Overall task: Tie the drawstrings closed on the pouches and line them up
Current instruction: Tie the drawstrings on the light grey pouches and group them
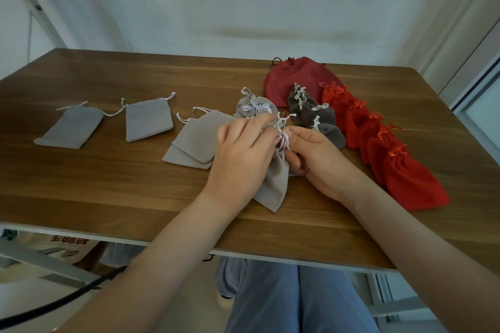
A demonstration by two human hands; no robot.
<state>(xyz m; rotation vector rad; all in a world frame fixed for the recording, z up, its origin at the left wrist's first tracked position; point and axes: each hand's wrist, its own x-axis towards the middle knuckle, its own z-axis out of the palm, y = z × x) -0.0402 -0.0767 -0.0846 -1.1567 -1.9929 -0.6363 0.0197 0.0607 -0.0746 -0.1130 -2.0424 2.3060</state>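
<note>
Untied grey pouches waited at far left. Mid-table, our left hand pinched the gathered pouch neck shut while our right hand gripped its cord; tied red pouches lined the right.

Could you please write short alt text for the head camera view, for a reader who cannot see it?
Both hands, left hand and right hand, tie the white drawstring of a light grey pouch on a wooden table. Tied dark grey pouches and red pouches form rows to the right; untied grey pouches lie left.
</note>
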